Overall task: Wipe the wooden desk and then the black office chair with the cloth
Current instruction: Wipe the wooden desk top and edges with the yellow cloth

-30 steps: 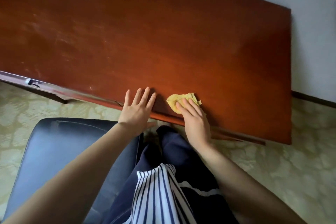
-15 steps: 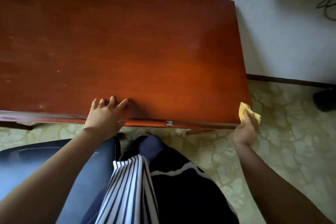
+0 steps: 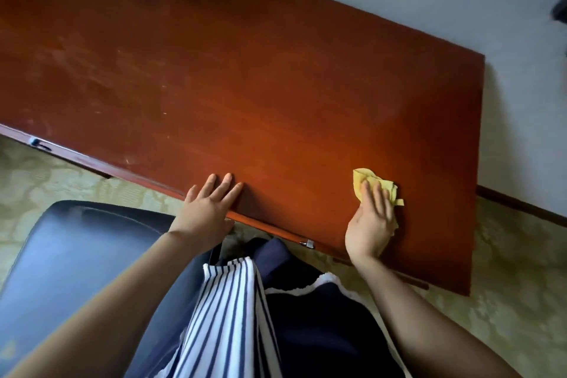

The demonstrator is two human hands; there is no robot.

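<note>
Now | left hand (image 3: 205, 209) flat on desk (image 3: 245, 80) edge | right hand (image 3: 370, 222) flat, pressing cloth (image 3: 361, 177), half hidden | chair (image 3: 76, 255) partly behind arm

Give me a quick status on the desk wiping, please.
Right hand presses yellow cloth on desk. Left hand flat on desk edge. No obstacle seen on desk.

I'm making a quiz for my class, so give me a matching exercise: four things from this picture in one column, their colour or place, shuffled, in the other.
1. cloth
2. desk
3. chair
4. left hand

A. black, lower left of the view
B. resting flat on the desk's near edge
C. yellow, under the right hand
D. reddish-brown wood

Pairs: 1-C, 2-D, 3-A, 4-B
</note>
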